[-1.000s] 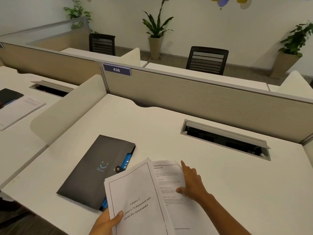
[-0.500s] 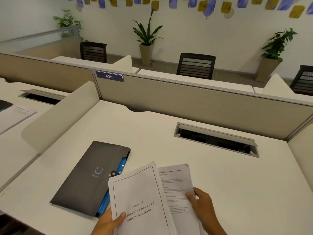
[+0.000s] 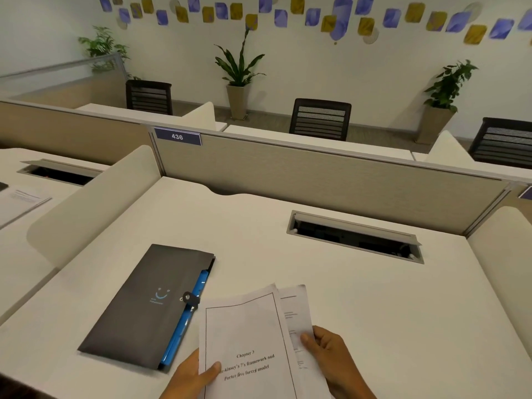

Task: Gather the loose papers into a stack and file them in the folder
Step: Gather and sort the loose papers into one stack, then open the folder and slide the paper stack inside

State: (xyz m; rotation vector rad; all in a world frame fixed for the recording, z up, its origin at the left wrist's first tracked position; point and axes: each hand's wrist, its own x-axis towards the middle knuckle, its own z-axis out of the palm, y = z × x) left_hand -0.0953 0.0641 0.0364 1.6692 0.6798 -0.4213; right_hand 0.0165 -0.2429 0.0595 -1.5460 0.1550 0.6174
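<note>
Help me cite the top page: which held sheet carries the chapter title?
The front sheet, pinched by the left hand; it reads "Chapter 3". The sheet behind, at the right hand, shows small text.

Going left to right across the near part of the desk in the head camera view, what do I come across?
dark folder → left hand → title page, "Chapter 3" → second sheet behind it → right hand → bare desk
</note>
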